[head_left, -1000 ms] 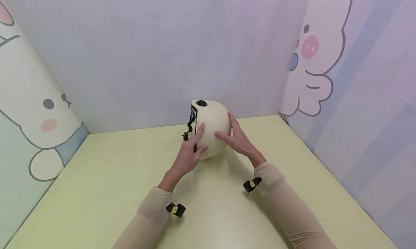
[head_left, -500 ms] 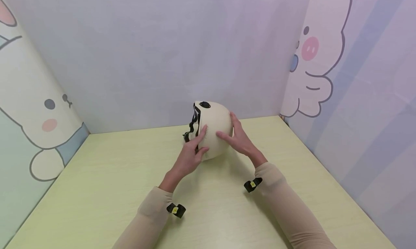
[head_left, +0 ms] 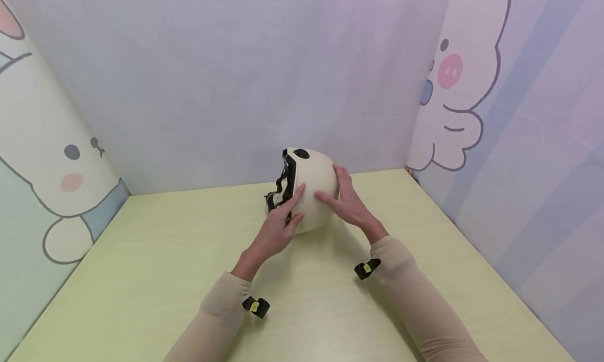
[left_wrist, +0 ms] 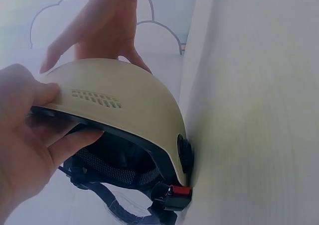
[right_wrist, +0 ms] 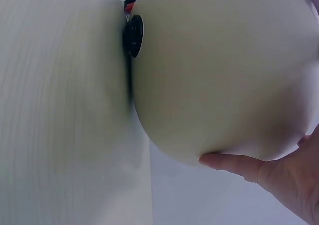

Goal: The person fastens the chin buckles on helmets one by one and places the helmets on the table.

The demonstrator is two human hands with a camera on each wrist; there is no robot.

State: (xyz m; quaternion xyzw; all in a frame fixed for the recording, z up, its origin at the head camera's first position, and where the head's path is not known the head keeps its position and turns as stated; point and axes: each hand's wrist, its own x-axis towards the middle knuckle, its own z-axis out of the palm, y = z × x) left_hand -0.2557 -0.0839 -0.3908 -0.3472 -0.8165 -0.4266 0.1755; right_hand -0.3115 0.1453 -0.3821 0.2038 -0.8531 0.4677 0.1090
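A cream helmet (head_left: 317,181) lies on its side on the table in the head view, its black-lined opening toward the left. A dark strap with a red-and-black buckle (left_wrist: 179,192) hangs from the opening in the left wrist view. My left hand (head_left: 276,231) grips the rim near the small vent slots, with one digit inside the opening and another on the outer shell. From the right, my right hand (head_left: 349,202) holds the rounded dome between spread thumb and fingers. In the right wrist view, a black round side fitting (right_wrist: 133,36) sits against the tabletop.
The pale wood-grain table (head_left: 155,257) extends around the helmet. A plain curtain (head_left: 212,89) rises close behind it, with cartoon-printed side panels (head_left: 453,89) at left and right. Small black cameras (head_left: 256,307) are strapped to both wrists.
The helmet has turned slightly and shifted a little to the right, so more of its black-lined opening shows. Both hands stay on it, moving only slightly.
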